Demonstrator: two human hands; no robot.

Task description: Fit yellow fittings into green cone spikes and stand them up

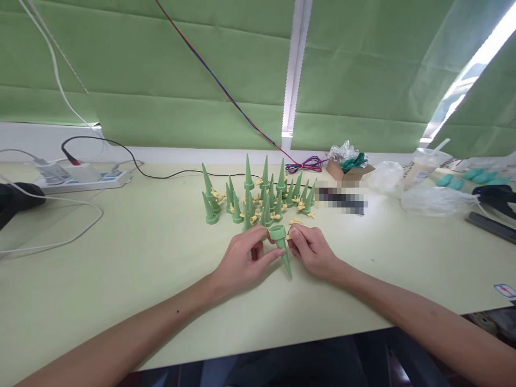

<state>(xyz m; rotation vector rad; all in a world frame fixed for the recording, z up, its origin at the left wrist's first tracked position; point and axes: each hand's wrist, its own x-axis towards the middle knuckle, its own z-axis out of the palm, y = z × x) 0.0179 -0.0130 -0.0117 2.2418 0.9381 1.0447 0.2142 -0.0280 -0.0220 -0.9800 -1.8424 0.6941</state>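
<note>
Near the table's front, my left hand (250, 257) holds a green cone-shaped spike (281, 244), its ribbed wide end up and its tip pointing down toward me. My right hand (313, 250) pinches a small yellow piece (287, 236) against the right side of the spike, just below the ribbed end. Beyond both hands stand several green spikes (210, 214) on their wide ends, points up. Small yellow pieces lie among them, and a few (295, 221) rest at the front right of the group.
A white power strip (83, 183) with plugs and cables lies at the left. Along the back right are a small cardboard box (347, 171), plastic bags (437, 201), a cup (423, 167) and teal pieces (450, 181). A black cable (173, 175) crosses the rear.
</note>
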